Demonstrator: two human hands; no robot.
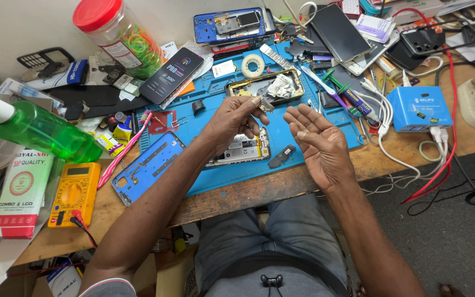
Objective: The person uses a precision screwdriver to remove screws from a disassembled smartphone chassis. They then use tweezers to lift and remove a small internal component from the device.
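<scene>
Head view: the left hand pinches a small metal part between thumb and fingertips, above the blue work mat. The part is too small to identify; its long axis seems to run from about ten o'clock to four o'clock, its free end pointing toward four o'clock. The right hand lies at roughly four o'clock from that part, near but apart, palm up, fingers loosely spread and holding nothing. The left hand is clearly the nearer one, since it grips the part. Just below the left hand, at six o'clock, an opened phone body lies flat on the mat, long axis roughly three to nine. At twelve o'clock from the part sits a gold-rimmed phone frame with crumpled white tissue inside.
</scene>
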